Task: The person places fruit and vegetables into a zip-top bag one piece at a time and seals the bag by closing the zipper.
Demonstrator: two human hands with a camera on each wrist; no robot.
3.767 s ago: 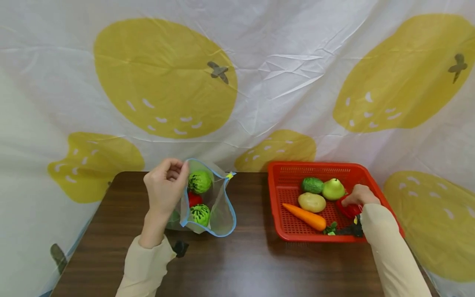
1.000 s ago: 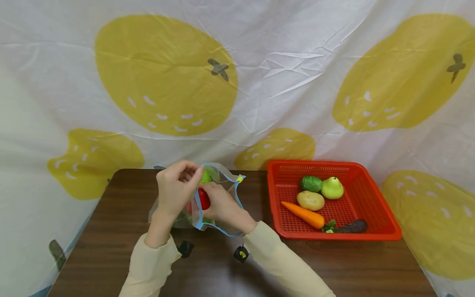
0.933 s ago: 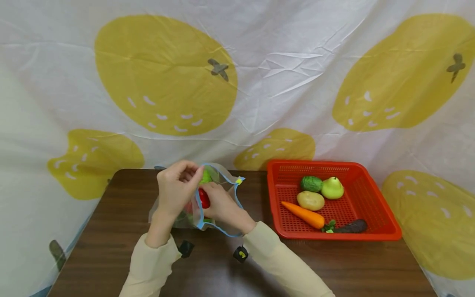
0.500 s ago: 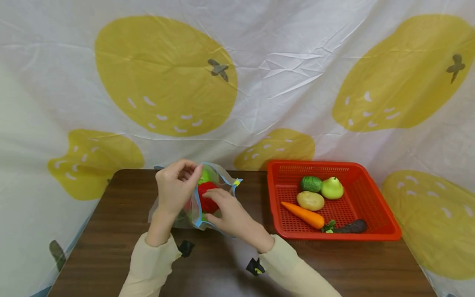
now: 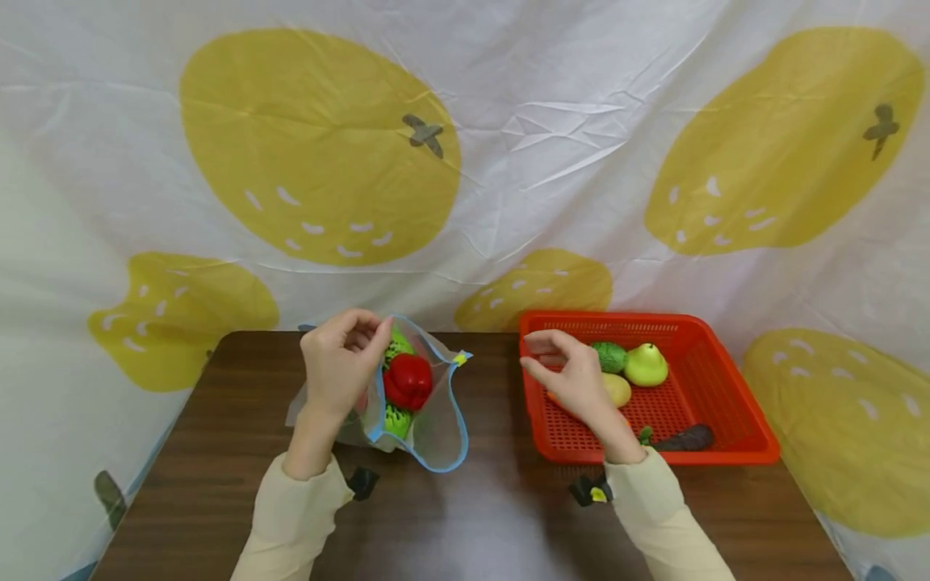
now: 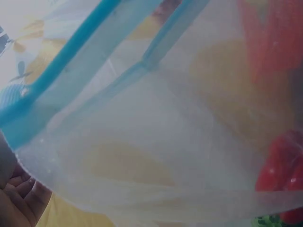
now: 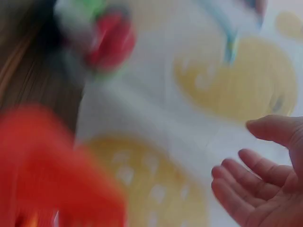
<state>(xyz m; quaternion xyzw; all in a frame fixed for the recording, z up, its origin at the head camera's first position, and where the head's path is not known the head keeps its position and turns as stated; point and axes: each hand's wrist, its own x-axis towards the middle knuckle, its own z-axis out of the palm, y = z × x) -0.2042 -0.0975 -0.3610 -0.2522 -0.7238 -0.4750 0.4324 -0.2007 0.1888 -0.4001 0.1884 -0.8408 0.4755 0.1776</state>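
Note:
My left hand [image 5: 340, 363] pinches the blue-edged rim of a see-through zip bag [image 5: 443, 424] and holds its mouth apart. Inside the bag a red bell pepper [image 5: 408, 382] lies on top of green, dark-streaked round pieces [image 5: 397, 421]. The left wrist view shows the bag's film and the pepper [image 6: 284, 165] close up. My right hand [image 5: 570, 375] hangs over the left side of the red basket [image 5: 734, 403] with relaxed fingers and nothing in them. In the right wrist view its fingers are spread apart from the thumb, and the background is blurred.
The basket holds a green ridged vegetable [image 5: 609, 357], a pear [image 5: 646, 365], a potato [image 5: 616, 390], a dark eggplant-like piece [image 5: 684, 438] and a carrot mostly covered by my right hand. All stand on a brown wooden table [image 5: 494, 524] before a lemon-print cloth [image 5: 508, 161].
My right hand took the red pepper from the basket, put it into the bag, let go and moved back right over the basket. My left hand stayed at the bag's rim.

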